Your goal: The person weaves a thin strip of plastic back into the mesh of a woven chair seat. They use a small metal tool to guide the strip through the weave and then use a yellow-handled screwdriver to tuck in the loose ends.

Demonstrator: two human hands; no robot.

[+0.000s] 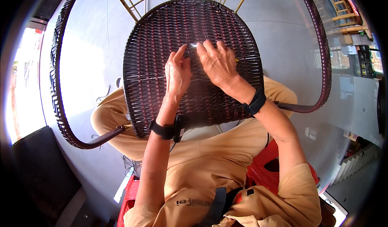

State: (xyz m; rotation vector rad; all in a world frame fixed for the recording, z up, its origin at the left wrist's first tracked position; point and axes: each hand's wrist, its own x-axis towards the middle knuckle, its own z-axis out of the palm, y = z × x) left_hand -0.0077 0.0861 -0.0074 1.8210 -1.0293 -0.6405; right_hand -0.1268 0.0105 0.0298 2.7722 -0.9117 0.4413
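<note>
Right hand point(218, 63): palm down, fingers bent toward seat, small yellow bit point(237, 60) showing at its outer edge; grip can't be confirmed. Left hand point(178, 71): just beside it, index extended, other fingers curled; can't tell if it's pinching anything. Bright sliver point(193, 45) between the fingertips, too small to ID. Both over the upper-middle of the dark woven seat point(198, 87), which sits in front of the person, over the crossed legs in tan trousers point(226, 142). Black bands on both wrists. Wrapped loop arms point(324, 57) either side, grey floor point(283, 37) beyond.
</note>
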